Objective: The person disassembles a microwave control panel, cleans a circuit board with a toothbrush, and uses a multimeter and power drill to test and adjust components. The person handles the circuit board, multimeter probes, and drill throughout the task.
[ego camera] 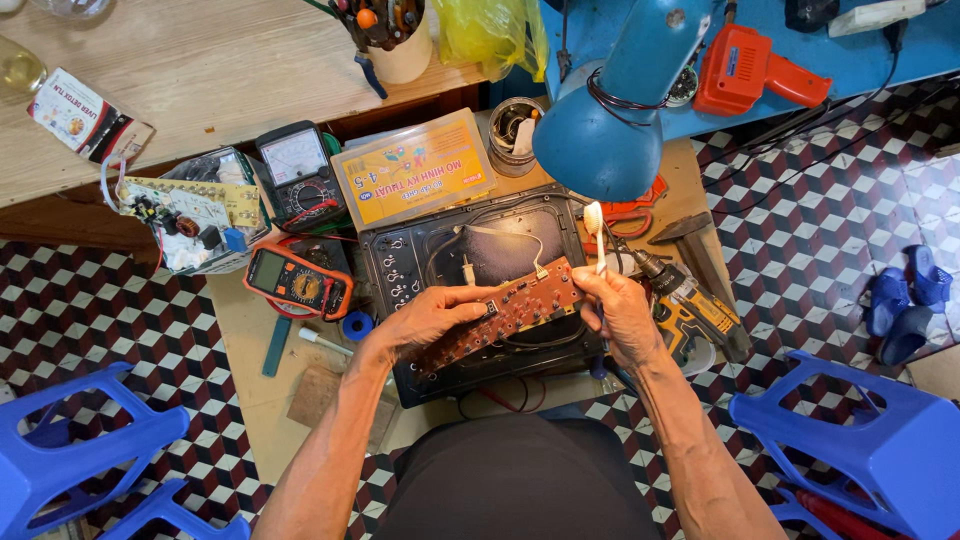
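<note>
Circuit board (505,312) — both hands gripping.

Both forearms reach forward; left hand (432,318) and right hand (622,312) close in grips above the black casing (400,262).

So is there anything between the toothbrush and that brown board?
Nothing visible. The right hand holds the white toothbrush upright, just past the right end of the brown circuit board, which the left hand holds above the open black case. Only a white wire joins the board's top edge.
</note>
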